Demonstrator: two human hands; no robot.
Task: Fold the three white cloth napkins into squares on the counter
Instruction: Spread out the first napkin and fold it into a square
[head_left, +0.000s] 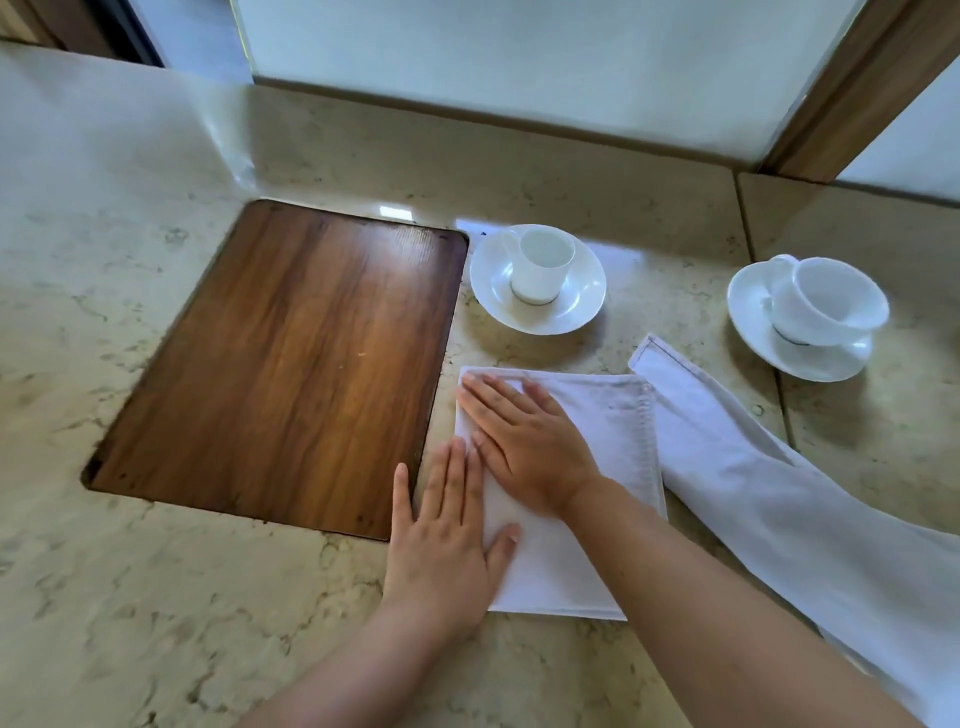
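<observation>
you are looking down at a pale marble counter (156, 571). both your hands lie flat on a folded white napkin (613, 441) near the middle of the view. your left hand (447, 540) rests on its near left edge, fingers straight and close together, thumb spread onto the cloth, part of the palm on the stone. your right hand (524, 441) crosses over further in, fingers straight and pointing to the far left corner. neither hand grips anything — they press only.

the napkin is a rough rectangle, longer from near to far than across, so it reads as folded but not yet a square. you seem to be smoothing or creasing this fold. the next move likely calls for lifting one short end and bringing it over to meet the other, edges lined up.

just right of it, touching or tucked under its right edge, a second white cloth (779, 499) trails long and loose toward the near right. a third napkin is not in view.

a dark wooden board (291, 353) is set into the counter to the left. far of the napkin stands a white cup on a saucer (537, 280) — another cup and saucer (810, 317) sits far right.
</observation>
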